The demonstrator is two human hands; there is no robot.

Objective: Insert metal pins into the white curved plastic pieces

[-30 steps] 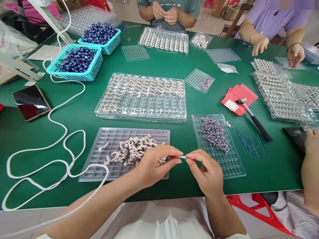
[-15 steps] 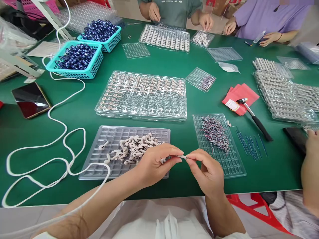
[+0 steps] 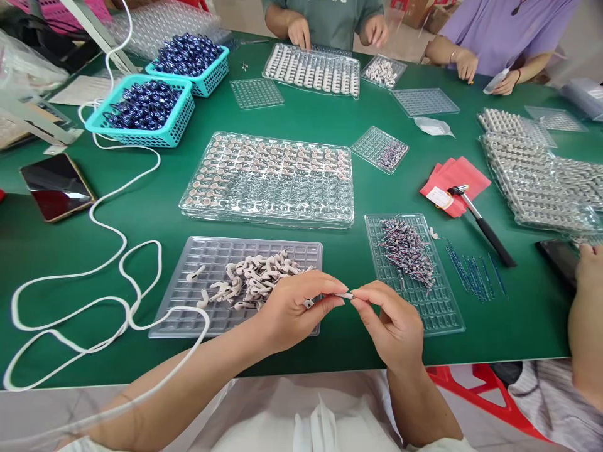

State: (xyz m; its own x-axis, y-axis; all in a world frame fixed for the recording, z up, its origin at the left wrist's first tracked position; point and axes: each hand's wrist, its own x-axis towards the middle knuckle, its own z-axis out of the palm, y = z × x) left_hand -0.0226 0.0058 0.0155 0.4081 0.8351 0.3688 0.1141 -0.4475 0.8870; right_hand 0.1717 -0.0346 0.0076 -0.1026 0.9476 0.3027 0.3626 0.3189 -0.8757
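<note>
Hands meet low over the near edge of the green surface [image 3: 155, 207]. The left hand [image 3: 292, 314] is closed, and its thumb and forefinger pinch one end of a small white piece [image 3: 347, 295]. The right hand [image 3: 391, 326] is closed too and pinches the other end of the same piece with thumb and forefinger. The piece is held in the air, between two clear trays.

Just behind the left hand lies the left tray [image 3: 188, 314], with a heap of white hooked parts [image 3: 254, 282] on it. Behind the right hand lies the right tray [image 3: 438, 307], with a bundle of thin wired parts [image 3: 407, 248].

Further back rests a stack of big clear trays [image 3: 268, 182], filled in rows. A white cord [image 3: 108, 232] loops over the surface at the left, near a dark phone [image 3: 54, 194]. At the right a hammer [image 3: 480, 223] lies with its head on red paper [image 3: 455, 176]. At the far edge a co-worker's hand [image 3: 300, 32] is just beside another filled tray [image 3: 311, 72].
</note>
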